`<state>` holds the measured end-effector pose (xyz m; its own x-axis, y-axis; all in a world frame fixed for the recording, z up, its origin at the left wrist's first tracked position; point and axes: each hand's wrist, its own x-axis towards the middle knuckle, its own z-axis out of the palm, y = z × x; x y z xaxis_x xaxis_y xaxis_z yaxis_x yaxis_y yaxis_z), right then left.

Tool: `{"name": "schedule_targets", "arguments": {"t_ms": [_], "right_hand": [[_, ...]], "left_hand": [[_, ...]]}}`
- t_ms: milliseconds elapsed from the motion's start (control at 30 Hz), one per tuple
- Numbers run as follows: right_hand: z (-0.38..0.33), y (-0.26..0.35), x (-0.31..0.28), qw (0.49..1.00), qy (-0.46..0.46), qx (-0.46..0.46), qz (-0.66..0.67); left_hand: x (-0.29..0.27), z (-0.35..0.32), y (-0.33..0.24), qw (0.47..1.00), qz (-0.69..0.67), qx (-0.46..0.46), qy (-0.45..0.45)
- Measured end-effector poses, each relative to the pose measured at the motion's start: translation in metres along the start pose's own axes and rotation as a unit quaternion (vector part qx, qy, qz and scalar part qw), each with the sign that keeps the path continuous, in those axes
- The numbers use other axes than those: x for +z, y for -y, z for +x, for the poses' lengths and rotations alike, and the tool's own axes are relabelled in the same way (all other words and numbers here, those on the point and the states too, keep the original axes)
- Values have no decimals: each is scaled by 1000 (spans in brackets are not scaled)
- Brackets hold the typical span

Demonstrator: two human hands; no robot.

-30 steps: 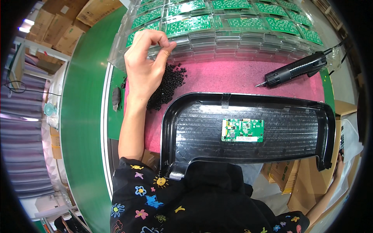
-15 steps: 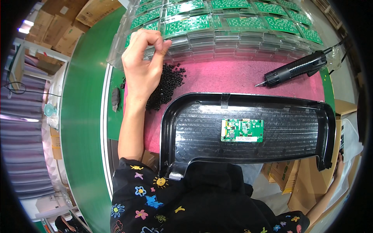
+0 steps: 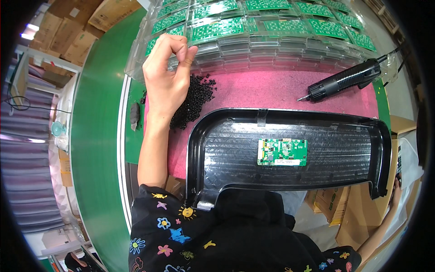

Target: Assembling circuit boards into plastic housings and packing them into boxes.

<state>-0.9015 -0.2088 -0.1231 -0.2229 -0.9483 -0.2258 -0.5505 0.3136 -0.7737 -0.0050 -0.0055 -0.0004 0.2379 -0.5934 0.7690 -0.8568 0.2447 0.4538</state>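
Note:
My left hand [image 3: 168,75] is raised over the far left of the pink mat, its thumb and forefinger curled together. Whatever they pinch, if anything, is too small to make out. Beneath that wrist lies a heap of small black screws [image 3: 195,100]. A green circuit board [image 3: 282,153] sits inside a long black plastic housing [image 3: 235,174] in front of me. At the far right my right hand [image 3: 397,190] reaches down beside a white plastic bag [image 3: 408,158] in a cardboard box; its fingers are mostly hidden. Dark pieces show close to it.
A black electric screwdriver [image 3: 342,81] lies at the right of the pink mat [image 3: 258,86], its bit pointing left. Stacked clear trays [image 3: 272,47] holding several green boards stand behind. A small grey lump [image 3: 135,115] rests at the left edge. Cardboard boxes [image 3: 369,211] stand lower right.
My left thumb and forefinger have shifted slightly against each other. The right hand, the housing and the board look unmoved.

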Motion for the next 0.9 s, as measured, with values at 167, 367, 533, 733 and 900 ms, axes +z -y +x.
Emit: {"name": "schedule_targets", "arguments": {"t_ms": [167,367,533,733,900], "right_hand": [[1,-4,-4,1000,1,-13,1],[6,-7,-8,1000,-8,-18,-25],[5,-1,-7,999,25,19,-31],[9,-13,-6,999,-5,-24,28],[25,-28,-35,998,-17,16,-51]], "left_hand": [[1,-1,-2,999,-32,-11,3],[1,-2,1,1000,-10,-8,-6],[1,-1,3,1000,-5,-8,-5],[0,0,-1,1000,1,-5,2],[0,-1,2,1000,-4,1,-4]]}}
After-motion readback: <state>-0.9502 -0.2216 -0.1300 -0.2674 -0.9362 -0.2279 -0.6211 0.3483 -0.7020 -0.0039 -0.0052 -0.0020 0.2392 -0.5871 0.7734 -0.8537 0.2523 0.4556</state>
